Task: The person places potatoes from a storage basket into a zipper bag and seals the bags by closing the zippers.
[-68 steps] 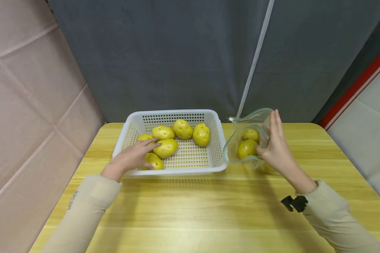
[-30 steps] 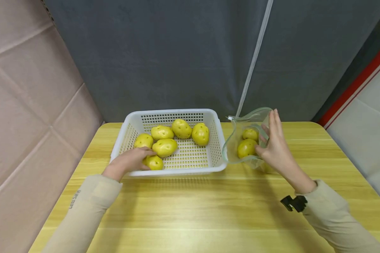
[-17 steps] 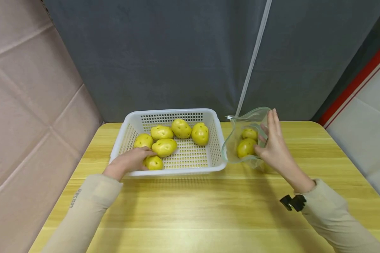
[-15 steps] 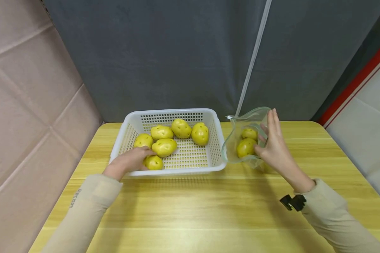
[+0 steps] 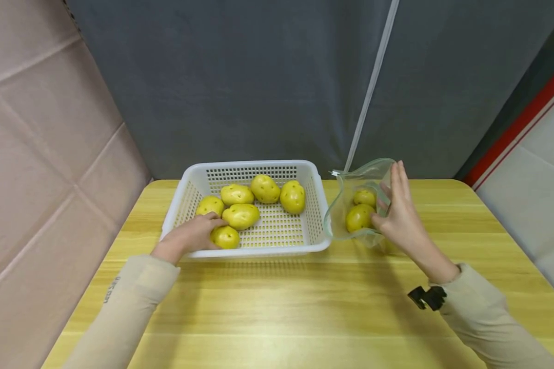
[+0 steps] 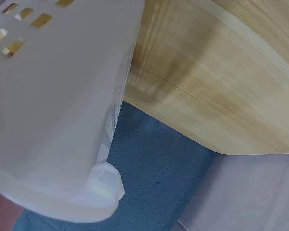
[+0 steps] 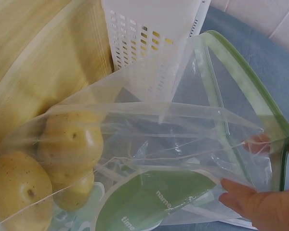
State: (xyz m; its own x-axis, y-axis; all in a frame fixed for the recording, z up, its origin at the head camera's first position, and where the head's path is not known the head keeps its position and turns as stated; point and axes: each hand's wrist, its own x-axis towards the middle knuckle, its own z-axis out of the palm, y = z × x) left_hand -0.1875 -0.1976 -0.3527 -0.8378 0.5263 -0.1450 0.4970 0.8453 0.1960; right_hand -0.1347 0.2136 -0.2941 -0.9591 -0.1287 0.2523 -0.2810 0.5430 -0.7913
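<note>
My left hand [image 5: 193, 237] reaches over the near left rim of a white perforated basket [image 5: 258, 250] and grips a yellow potato [image 5: 225, 238] at its near left corner. Several more potatoes lie in the basket behind it, one of them [image 5: 241, 216] right beside my fingers. To the right, my right hand [image 5: 400, 215] holds the edge of a clear zip bag [image 5: 334, 218], keeping its mouth spread. Inside the bag are potatoes [image 7: 72, 137], low down, seen through the plastic with a green printed label [image 7: 156, 197]. The left wrist view shows mostly the basket's outer wall [image 6: 62, 96]; the left fingers are hidden there.
Basket and bag stand side by side on a wooden table [image 5: 277, 307]. A grey curtain [image 5: 240, 82] hangs behind the far table edge. A pink panel [image 5: 51, 169] rises on the left, and a white one with a red stripe [image 5: 531, 123] on the right.
My left hand has drawn back slightly from above the potatoes and lowered onto the near left one, its fingers now round it. The right hand and the bag have stayed in place.
</note>
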